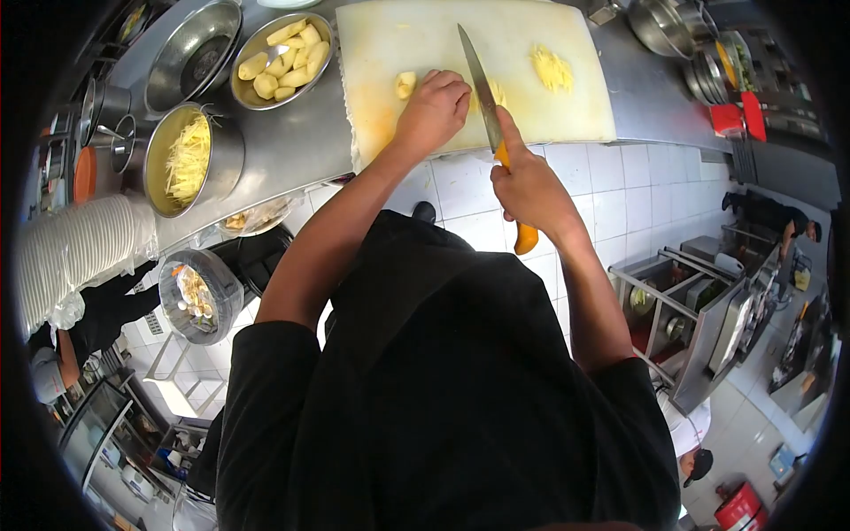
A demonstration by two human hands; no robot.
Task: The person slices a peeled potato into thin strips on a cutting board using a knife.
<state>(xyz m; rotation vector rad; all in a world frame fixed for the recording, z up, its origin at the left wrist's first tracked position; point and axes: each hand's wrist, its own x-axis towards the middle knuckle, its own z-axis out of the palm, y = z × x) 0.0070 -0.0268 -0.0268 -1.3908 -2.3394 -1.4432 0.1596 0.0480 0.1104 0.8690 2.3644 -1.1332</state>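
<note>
Head view: on the desk's white cutting board (416, 44), the left hand (432, 111) presses curled fingers on a peeled potato (405, 85); the right hand (531, 188) grips an orange-handled knife (485, 102), blade beside it.

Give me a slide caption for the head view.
Left hand steadies potato on cutting board; right hand grips knife.

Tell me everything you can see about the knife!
The knife has a long, narrow, shiny metal blade and an orange handle that looks like plastic. The right hand grips the handle, forefinger stretched along the blade's back; the handle's end sticks out below the hand. The blade points away over the white cutting board, its tip high on the board, passing right beside the left hand and yellow potato strips.
</note>
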